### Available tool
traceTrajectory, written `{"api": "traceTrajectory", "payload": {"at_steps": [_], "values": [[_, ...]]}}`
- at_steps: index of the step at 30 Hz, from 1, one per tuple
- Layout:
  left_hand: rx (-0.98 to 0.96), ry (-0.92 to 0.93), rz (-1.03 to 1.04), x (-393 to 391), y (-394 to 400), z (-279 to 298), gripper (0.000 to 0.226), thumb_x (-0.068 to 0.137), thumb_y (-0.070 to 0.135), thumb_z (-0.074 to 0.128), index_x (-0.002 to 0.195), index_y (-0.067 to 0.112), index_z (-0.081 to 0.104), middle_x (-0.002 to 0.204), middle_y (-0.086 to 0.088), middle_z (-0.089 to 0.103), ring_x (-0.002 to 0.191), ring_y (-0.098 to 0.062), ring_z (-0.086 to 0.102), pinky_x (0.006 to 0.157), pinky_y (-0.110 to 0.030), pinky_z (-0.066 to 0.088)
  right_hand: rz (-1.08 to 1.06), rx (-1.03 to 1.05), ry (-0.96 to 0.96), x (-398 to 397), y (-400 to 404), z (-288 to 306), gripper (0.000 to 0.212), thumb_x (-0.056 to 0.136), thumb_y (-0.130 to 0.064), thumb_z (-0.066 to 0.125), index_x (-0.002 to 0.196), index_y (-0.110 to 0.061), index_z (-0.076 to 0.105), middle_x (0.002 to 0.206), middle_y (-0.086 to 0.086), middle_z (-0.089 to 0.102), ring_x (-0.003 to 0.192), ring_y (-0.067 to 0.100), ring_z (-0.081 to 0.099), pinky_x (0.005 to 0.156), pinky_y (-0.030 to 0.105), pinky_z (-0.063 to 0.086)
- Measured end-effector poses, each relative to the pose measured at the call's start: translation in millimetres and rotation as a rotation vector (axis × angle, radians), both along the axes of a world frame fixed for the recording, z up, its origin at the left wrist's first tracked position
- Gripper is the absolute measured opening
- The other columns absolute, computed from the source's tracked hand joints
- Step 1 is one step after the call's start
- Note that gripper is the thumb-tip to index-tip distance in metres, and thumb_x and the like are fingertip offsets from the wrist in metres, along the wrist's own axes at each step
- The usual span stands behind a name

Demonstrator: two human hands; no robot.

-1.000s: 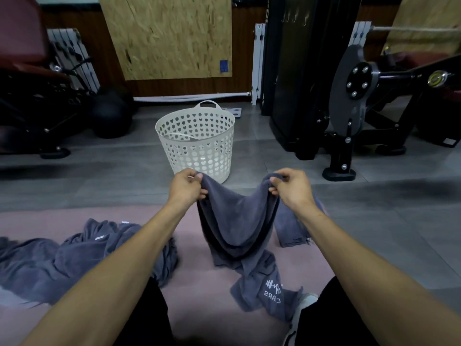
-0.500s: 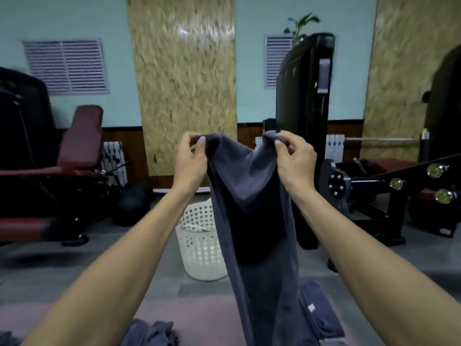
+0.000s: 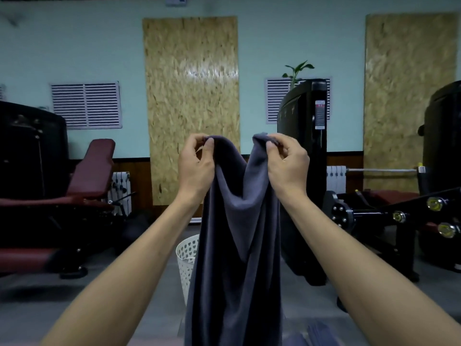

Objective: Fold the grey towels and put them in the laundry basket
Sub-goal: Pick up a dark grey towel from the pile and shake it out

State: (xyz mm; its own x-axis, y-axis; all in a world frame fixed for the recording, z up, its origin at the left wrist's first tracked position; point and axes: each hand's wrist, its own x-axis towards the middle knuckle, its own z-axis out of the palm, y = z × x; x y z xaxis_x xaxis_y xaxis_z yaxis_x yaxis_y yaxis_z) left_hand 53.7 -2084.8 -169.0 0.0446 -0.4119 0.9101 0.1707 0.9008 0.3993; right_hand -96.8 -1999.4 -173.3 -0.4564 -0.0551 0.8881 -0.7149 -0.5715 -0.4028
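A grey towel [image 3: 237,245] hangs straight down in front of me, held up at chest height by its two top corners. My left hand [image 3: 195,168] pinches the left corner between thumb and fingers. My right hand [image 3: 287,166] pinches the right corner the same way. The top edge sags in a dip between my hands. Behind the towel, on the floor, stands the white perforated laundry basket [image 3: 187,260], mostly hidden by the cloth. A bit of another grey towel [image 3: 316,333] shows at the bottom edge.
A dark red gym bench [image 3: 82,186] and black machine stand at the left. A tall black weight machine [image 3: 303,171] rises just right of the towel, with more black equipment [image 3: 399,221] at the far right. The grey floor [image 3: 124,303] lies around the basket.
Both hands have lifted the towel from near the floor up to chest height. My view has tilted up from the floor to the wall. The hands have moved slightly apart.
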Motion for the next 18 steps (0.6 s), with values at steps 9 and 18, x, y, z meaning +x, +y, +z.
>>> {"api": "traceTrajectory", "payload": {"at_steps": [9, 18], "values": [[0.182, -0.214, 0.098, -39.4, -101.9, -66.1, 0.011, 0.099, 0.019, 0.052, 0.09, 0.019, 0.058, 0.085, 0.005, 0.063, 0.082, -0.009, 0.062, 0.075, -0.024, 0.05, 0.148, 0.392, -0.097, -63.2, -83.2, -52.2, 0.021, 0.089, -0.013, 0.06, 0.089, -0.025, 0.077, 0.09, -0.013, 0.073, 0.093, 0.002, 0.067, 0.093, 0.032, 0.053], [0.423, -0.198, -0.008, -86.1, -205.6, -20.4, 0.022, 0.097, 0.005, 0.051, 0.081, 0.02, 0.055, 0.079, -0.002, 0.059, 0.08, -0.018, 0.058, 0.089, -0.045, 0.051, 0.246, 0.397, -0.302, -111.2, -165.9, -21.7, 0.035, 0.09, -0.005, 0.06, 0.072, -0.033, 0.07, 0.08, -0.015, 0.07, 0.084, 0.002, 0.065, 0.082, 0.02, 0.05]]}}
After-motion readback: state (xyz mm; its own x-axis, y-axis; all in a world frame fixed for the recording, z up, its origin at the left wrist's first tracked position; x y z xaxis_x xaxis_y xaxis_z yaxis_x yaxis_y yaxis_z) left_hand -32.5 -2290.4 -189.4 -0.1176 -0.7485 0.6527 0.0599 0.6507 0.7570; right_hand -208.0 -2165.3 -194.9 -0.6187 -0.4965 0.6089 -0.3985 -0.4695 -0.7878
